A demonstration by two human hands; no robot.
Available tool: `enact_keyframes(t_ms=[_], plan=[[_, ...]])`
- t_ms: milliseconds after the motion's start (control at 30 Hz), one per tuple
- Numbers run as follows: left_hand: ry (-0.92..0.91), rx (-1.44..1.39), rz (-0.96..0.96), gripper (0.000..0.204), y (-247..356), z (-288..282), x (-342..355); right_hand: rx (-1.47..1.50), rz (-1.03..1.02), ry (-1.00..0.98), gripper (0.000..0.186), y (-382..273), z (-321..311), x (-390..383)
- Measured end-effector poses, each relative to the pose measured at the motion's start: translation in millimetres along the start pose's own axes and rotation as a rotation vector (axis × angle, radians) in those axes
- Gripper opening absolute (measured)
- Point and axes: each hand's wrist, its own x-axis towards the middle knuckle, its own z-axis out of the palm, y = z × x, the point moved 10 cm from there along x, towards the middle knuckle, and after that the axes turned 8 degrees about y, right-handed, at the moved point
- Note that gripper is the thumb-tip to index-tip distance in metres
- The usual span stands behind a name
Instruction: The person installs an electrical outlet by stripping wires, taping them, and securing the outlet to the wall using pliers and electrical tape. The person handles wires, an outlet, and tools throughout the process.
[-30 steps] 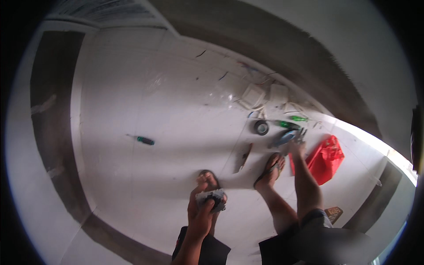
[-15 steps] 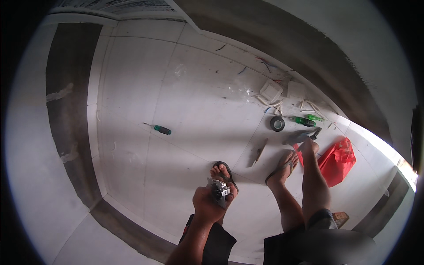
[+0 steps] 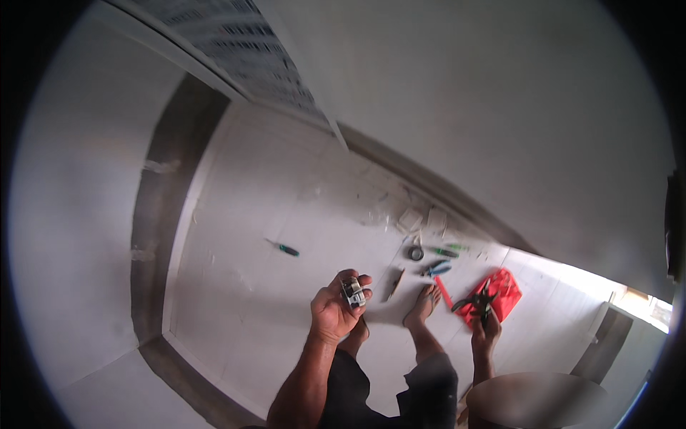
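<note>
My left hand, palm up, has its fingers curled around a small metal-and-plastic electrical fitting below the middle of the view. On the right, my right hand grips black-handled pliers, raised over a crumpled red bag on the white floor. Blue-handled pliers lie beside my bare-topped right foot, near a roll of dark tape, a slim brown-handled tool and green screwdrivers. Another green screwdriver lies apart to the left.
White plastic plates, wire offcuts and clear wrappers lie along the base of the far wall. A left wall with a dark lower band encloses the tiled floor. A bright gap shows at far right.
My right hand has picked up the black pliers from among the floor tools and raised them. My left hand has risen and turned with the fitting. The view has tilted toward the far wall.
</note>
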Motion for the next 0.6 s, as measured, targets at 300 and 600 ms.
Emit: enact_keyframes(t_ms=[300, 600], plan=[[-0.57, 0.149, -0.011, 0.1, 40, 356, -153, 0.792, -0.664, 0.231, 0.041, -403, -183, -66], [-0.726, 0.264, 0.063, 0.108, 74, 524, -319, 1.283, -1.008, 0.311, 0.076, -633, -316, -195]])
